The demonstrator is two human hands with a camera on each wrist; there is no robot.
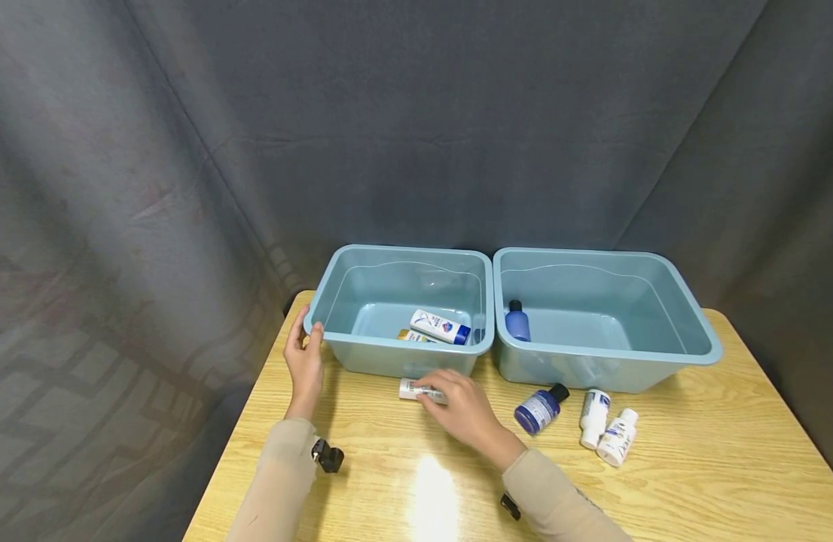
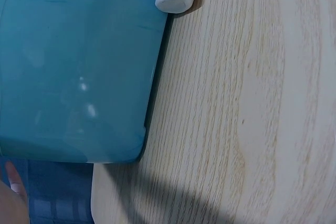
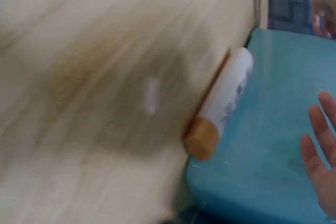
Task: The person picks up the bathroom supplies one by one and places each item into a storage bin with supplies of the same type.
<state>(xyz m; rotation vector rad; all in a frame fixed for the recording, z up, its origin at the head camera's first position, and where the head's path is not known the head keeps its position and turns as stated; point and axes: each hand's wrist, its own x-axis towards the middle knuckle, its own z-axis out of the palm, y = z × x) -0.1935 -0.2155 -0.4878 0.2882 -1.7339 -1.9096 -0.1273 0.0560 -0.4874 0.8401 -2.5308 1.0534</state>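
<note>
A white tube-like bottle (image 1: 408,388) lies on the table against the front of the left blue bin (image 1: 396,348). My right hand (image 1: 460,406) is over its right part in the head view. In the right wrist view, the same bottle (image 3: 227,92) shows an orange cap, and the spread fingers of my right hand (image 3: 323,156) appear apart from it. At the bin's front left corner, my left hand (image 1: 306,365) rests with extended fingers and its thumb by the rim. Inside that bin lie a white bottle with a blue cap (image 1: 440,327) and a partly hidden yellow-and-white item (image 1: 413,336).
The right blue bin (image 1: 593,365) stands beside the left one and holds a blue bottle (image 1: 517,324). In front of it lie a dark blue bottle (image 1: 538,410) and two white bottles (image 1: 595,414). A grey curtain (image 1: 416,135) hangs behind the wooden table (image 1: 376,467).
</note>
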